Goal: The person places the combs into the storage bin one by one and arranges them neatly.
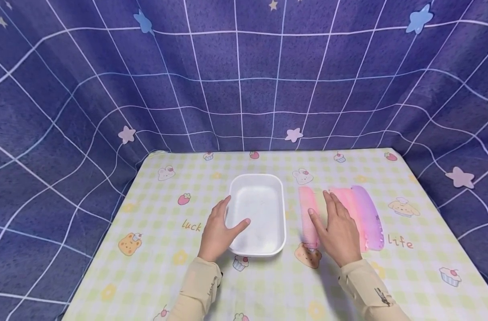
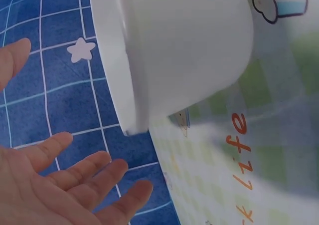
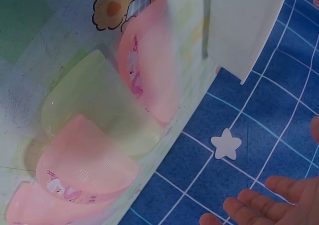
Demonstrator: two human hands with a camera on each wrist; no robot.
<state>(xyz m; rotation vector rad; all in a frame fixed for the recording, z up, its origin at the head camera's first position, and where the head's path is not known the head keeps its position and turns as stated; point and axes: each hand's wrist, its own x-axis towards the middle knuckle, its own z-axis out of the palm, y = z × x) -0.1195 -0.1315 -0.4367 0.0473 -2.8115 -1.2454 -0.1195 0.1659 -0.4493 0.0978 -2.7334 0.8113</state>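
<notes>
A white rectangular plastic tub [image 1: 262, 209] stands on the table. My left hand [image 1: 219, 234] is at its left side, fingers spread and thumb over the near left rim; the left wrist view shows the palm [image 2: 55, 195] apart from the wall. To the right of the tub lies a row of combs: a pink comb [image 1: 308, 200], a pale yellow-green comb [image 3: 94, 105], another pink comb [image 1: 350, 207] and a purple comb [image 1: 370, 218]. My right hand [image 1: 341, 234] is over the combs with fingers extended, holding nothing, and partly hides the yellow-green one.
A green-and-white checked tablecloth [image 1: 147, 276] with printed cartoon figures covers the table. Behind the table and at its sides hangs a blue curtain [image 1: 260, 98] with white grid lines and stars.
</notes>
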